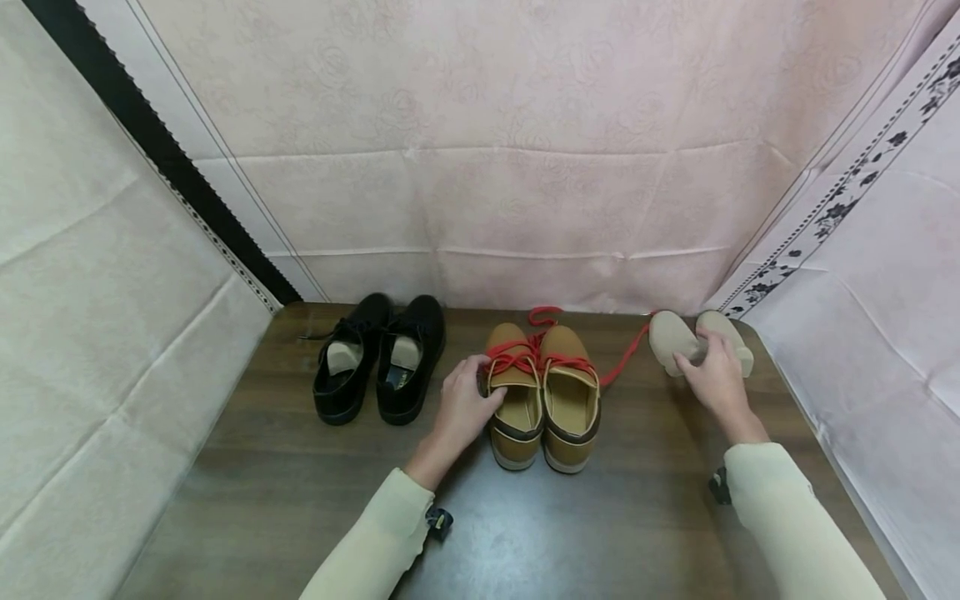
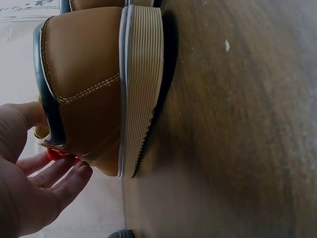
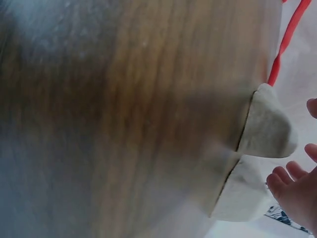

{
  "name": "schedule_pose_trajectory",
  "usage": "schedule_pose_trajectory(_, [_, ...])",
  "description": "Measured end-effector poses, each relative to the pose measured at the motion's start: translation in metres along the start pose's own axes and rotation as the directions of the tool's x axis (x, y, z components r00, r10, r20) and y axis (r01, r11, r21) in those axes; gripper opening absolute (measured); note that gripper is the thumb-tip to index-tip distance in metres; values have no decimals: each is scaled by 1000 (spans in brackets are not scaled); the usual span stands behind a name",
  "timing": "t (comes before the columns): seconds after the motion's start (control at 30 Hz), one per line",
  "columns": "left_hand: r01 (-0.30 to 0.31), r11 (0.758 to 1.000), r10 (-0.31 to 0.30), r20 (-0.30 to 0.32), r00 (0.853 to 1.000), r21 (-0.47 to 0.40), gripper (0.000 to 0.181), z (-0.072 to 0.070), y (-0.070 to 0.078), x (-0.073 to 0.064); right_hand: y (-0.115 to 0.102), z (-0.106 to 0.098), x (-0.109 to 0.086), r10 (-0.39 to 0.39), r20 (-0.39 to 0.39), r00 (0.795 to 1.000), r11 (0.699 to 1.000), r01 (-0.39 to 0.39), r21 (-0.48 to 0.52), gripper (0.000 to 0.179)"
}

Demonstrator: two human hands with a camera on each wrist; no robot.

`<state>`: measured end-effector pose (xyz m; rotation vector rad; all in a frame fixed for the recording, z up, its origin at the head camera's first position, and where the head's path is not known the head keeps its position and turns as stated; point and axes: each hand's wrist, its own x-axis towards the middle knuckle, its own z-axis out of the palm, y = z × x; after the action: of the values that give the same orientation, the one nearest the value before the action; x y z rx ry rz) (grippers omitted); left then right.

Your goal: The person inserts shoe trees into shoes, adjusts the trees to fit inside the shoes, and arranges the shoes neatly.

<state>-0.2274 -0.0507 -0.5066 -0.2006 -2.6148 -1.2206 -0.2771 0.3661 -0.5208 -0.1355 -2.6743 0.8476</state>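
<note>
A pair of brown shoes [image 1: 570, 400] with red laces [image 1: 512, 357] stands side by side, toes toward the back. My left hand [image 1: 467, 404] is at the left shoe. In the left wrist view its thumb is at the dark padded collar [image 2: 47, 94], with loosely bent fingers [image 2: 59, 178] beside the red lace. Over at the right, my right hand [image 1: 718, 379] reaches over two beige, rounded shoe inserts [image 1: 670, 340]. In the right wrist view, its fingers [image 3: 285, 178] are spread and loosely bent near the inserts, and nothing is visible in its grasp.
Black shoes [image 1: 411, 358] stand at the left, with beige pieces inside them. A red lace [image 1: 626, 354] trails across the wooden surface [image 1: 570, 533] toward the inserts. Patterned cloth [image 1: 487, 192] hangs along the back, and more cloth [image 1: 885, 333] borders the right side.
</note>
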Motion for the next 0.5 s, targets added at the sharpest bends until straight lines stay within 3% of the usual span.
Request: schedule_pose_trajectory(0.5, [7,1000,-7,8,1000,-8,45,-3,2,-1,13,16,1,161,28,987,986,-162,34,63])
